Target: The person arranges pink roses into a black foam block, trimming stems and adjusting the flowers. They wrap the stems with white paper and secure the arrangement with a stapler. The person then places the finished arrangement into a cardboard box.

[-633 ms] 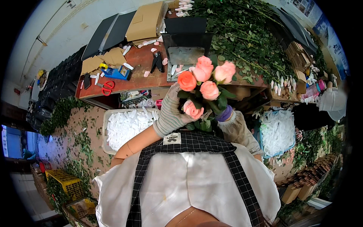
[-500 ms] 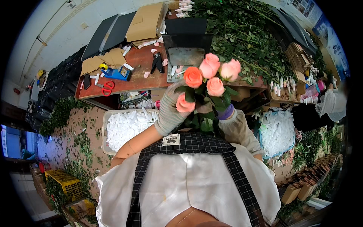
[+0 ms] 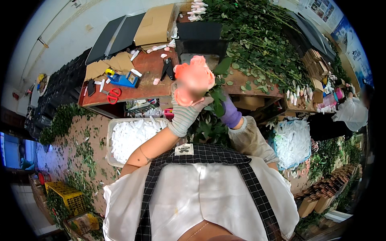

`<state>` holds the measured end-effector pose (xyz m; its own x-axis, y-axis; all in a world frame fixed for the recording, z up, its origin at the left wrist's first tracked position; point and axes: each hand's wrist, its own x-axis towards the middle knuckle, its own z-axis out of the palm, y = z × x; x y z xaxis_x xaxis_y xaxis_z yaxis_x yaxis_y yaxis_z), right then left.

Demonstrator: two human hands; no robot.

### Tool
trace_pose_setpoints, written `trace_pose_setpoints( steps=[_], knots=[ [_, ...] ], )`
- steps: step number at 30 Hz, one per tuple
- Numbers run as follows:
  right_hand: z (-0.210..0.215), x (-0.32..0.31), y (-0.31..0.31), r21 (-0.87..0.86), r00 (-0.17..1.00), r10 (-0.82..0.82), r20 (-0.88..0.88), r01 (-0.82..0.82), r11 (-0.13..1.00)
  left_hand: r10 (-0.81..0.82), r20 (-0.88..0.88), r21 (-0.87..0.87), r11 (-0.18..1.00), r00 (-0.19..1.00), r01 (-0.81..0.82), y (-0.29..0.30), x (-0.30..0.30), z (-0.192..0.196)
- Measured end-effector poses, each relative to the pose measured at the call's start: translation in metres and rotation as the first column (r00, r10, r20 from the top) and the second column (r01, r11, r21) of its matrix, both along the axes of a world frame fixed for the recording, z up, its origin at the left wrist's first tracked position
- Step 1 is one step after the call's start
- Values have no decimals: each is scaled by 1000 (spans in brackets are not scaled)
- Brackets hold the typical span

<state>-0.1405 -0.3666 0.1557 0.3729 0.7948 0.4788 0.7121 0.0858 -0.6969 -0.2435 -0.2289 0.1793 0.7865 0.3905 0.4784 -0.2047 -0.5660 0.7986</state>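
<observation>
The head view looks down at a person in a checked apron (image 3: 209, 154) holding a bunch of pink roses (image 3: 194, 80) up close to the camera. A moment ago you could count four or five flowers, spread apart. Now they are squeezed together into one big pink blob, and the bunch has come up higher and nearer. It looks like the flowers are being gathered into a tight bundle.

The left hand (image 3: 185, 114) wears a striped grey glove. Its fingers are wrapped around the bunch just under the pink heads, so the roses sit right on top of that hand. The right hand (image 3: 230, 114) wears a purple glove. It is just beside the roses, down among the dark green leaves (image 3: 209, 126), closed on the stems there.

Behind the roses is a brown wooden table (image 3: 140, 74). On the table, to the left of the roses, lie red scissors (image 3: 113, 95) and a blue box (image 3: 122, 79). Below and to the left of the roses is a white tray (image 3: 132, 138) full of white bits. To the right of the roses, past the purple glove, is a big heap of green stems (image 3: 261, 44).
</observation>
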Motion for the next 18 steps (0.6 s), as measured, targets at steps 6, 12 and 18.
trace_pose_setpoints(
  steps=[6, 12, 18],
  knots=[
    [16, -14, -8, 104, 965, -213, -154, 230, 968, -113, 162, -382, 909, 980, 168, -6, -9, 27],
    [36, -34, -19, 348, 834, -521, 181, 441, 827, -119, 165, -263, 951, 979, 160, 0, -4, 28],
    [50, -35, -20, 118, 918, -397, -2, 395, 911, -123, 186, -8, 992, 975, 127, -3, 10, 1]
  ],
)
